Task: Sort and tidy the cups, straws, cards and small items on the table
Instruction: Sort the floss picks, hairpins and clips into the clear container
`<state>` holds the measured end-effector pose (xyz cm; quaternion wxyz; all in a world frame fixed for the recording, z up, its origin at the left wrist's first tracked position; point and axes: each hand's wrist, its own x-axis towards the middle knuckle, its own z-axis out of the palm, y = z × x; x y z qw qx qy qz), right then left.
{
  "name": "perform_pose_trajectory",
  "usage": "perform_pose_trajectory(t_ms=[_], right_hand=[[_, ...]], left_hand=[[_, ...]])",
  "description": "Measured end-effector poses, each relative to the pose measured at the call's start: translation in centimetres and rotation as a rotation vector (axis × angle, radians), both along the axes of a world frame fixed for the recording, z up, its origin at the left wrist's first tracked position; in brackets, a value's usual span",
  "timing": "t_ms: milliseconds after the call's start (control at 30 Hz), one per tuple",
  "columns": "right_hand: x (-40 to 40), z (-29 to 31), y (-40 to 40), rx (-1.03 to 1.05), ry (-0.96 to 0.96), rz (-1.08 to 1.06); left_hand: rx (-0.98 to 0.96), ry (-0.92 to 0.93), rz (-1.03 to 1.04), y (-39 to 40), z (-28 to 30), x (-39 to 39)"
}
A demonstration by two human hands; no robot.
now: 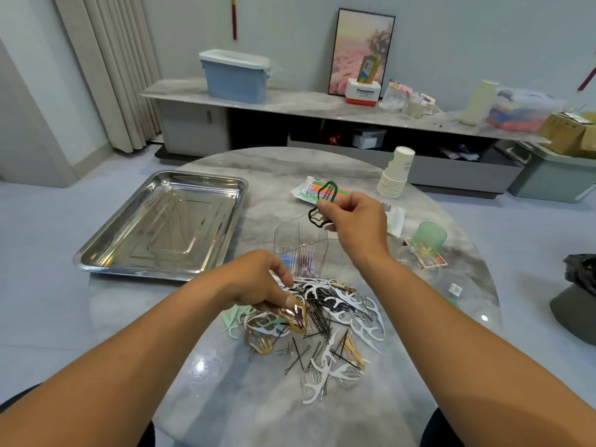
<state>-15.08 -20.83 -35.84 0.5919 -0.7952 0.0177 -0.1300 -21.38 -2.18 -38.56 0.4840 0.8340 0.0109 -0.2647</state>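
Your right hand [350, 221] pinches dark hair ties [324, 201] just above the clear box [301, 245] (open top), while your left hand [261, 282] pinches a tan band [295, 317].

The near middle of the round table [206, 382] is choked by a loose heap of floss picks, hairpins and rubber bands [325, 324], with the left hand [258, 285] lying on its far-left edge. Just beyond the heap stands a clear divided organiser [303, 246], under the raised right hand [351, 221]. A steel tray [161, 224] fills the left side. To the far right, a paper cup stack [395, 172], a straw packet [309, 190] and a green cup [430, 235] crowd the way. Bare tabletop lies along the near edge.
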Motion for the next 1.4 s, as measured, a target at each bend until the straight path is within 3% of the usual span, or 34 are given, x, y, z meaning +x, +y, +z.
perform_pose_trajectory(t_ms=[200, 333, 400, 467, 600, 700, 800, 867, 967, 1033, 1167, 1267, 1333, 1400], right_hand=[[1.0, -1.4, 2.2, -0.659, 0.017, -0.126], [0.9, -1.7, 2.1, -0.889, 0.069, -0.143], [0.6, -1.1, 1.9, -0.815, 0.004, -0.109], [0.3, 0.0, 1.6, -0.591, -0.036, 0.056], [-0.8, 1.7, 1.1, -0.355, 0.181, 0.495], [-0.9, 2.2, 0.2, -0.187, 0.181, 0.57], [-0.6, 2.6, -0.5, -0.169, 0.176, 0.567], [0.0, 2.3, -0.3, -0.16, 0.132, 0.428], [0.9, 1.0, 0.1, -0.234, 0.027, 0.126], [1.3, -0.1, 0.4, -0.332, 0.031, 0.092], [1.0, -0.8, 1.0, -0.619, 0.026, 0.105], [0.3, 0.5, 1.6, -0.63, -0.057, 0.152], [-0.7, 1.3, 1.7, -0.623, 0.025, 0.337], [-2.0, 1.2, 1.9, -0.732, 0.242, 0.592]], left_hand=[[-0.102, -0.003, 0.035, 1.4, 1.1, 0.3], [-0.234, 0.037, 0.074, 1.6, 1.8, 0.2], [-0.322, 0.057, 0.117, 1.6, 2.0, 0.3], [-0.425, 0.039, 0.175, 1.4, 2.2, 0.4], [-0.658, -0.061, 0.348, 0.7, 2.6, 1.0], [-0.766, -0.079, 0.447, 0.1, 2.6, 1.4], [-0.808, -0.097, 0.526, -0.2, 2.6, 1.6], [-0.641, -0.136, 0.518, 0.2, 2.4, 1.8], [-0.096, -0.207, 0.309, 1.4, 1.2, 1.6], [0.156, -0.167, 0.136, 1.8, 0.3, 1.2], [0.543, -0.09, -0.128, 1.8, -0.7, 0.4], [0.645, -0.066, -0.247, 1.6, -1.3, 0.1], [0.668, -0.065, -0.315, 1.2, -1.8, -0.2], [0.723, -0.12, -0.36, 0.6, -2.6, -0.5]])
